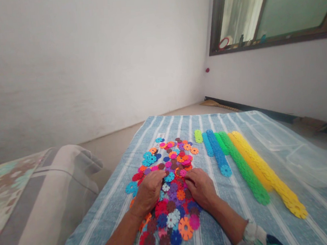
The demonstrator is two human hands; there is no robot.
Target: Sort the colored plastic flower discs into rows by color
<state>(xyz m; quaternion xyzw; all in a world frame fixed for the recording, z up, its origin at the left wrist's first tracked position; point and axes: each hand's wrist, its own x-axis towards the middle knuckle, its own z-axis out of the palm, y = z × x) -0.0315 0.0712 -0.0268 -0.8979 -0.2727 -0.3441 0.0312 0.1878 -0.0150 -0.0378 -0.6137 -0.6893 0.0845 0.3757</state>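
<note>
Left hand (150, 190) and right hand (200, 188) palm-down on disc pile (177, 216) — grip hidden, can't tell. Suggest spreading it flat, pulling one colour at a time.

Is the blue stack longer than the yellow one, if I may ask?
No, the yellow stack reaches much farther than the blue stack.

Cloth (116, 206) covers the surface in front. Loose disc pile (173, 163) sits on it, centre-left. Left hand (148, 192) rests on the pile's left part, right hand (200, 189) on its right part. Stacked disc rows (241, 165) lie side by side on the cloth, right of the pile. Plastic bag (304, 156) is further right. Rolled bedding (58, 192) lies left of the cloth. Window (271, 10) is up right.
</note>
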